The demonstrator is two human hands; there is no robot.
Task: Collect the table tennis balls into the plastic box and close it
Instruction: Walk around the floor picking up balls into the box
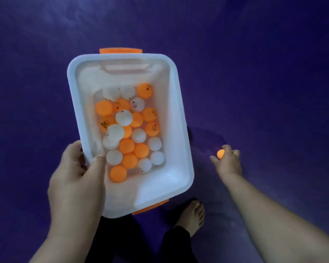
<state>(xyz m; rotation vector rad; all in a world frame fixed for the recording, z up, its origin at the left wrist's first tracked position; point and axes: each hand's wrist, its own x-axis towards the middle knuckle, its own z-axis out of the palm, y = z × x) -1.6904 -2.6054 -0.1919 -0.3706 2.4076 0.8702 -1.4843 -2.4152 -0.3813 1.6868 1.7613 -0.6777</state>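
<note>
We see through one wide-angle camera worn on the head, facing forward and steeply down at the purple floor [254,73]. It sits near: the plastic box [171,114] fills the frame's centre, and a bare foot [192,215] shows just below it, lower centre.

I am gripping the rim of the plastic box [186,158] with my left hand [74,171], laying my thumb [98,164] over the edge against the inner wall and curling my fingers round the outside. My left forearm is rising from the bottom edge. I am holding my bare right arm stretched forward and down, with my right hand [229,163] pinching an orange table tennis ball [220,154] in curled fingertips, one finger sticking out leftward. I am standing with one bare foot [192,217] showing between my arms.
</note>
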